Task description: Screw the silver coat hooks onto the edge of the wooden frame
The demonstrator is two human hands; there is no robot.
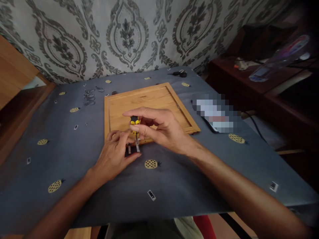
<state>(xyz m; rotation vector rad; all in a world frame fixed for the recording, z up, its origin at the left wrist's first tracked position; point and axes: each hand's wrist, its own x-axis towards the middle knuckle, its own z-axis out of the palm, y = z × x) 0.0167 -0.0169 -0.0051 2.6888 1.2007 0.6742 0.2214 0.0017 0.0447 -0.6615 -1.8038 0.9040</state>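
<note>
My right hand [159,127] pinches the yellow-and-black handle of a small screwdriver [134,122], held upright at the near edge of a square wooden board [159,99]. The tip meets a small metal bracket [137,145] at the board's front edge. My left hand [114,156] rests on the grey cloth beside it, its fingertips closed on that metal piece. A second short metal part [129,148] shows just left of the bracket.
The table carries a grey cloth with yellow pineapple prints [151,164]. Several loose metal rings and hooks [90,96] lie at the back left. A blurred flat item [215,113] sits right of the board; keys [179,73] lie at the back. A dark wooden shelf [261,79] stands on the right.
</note>
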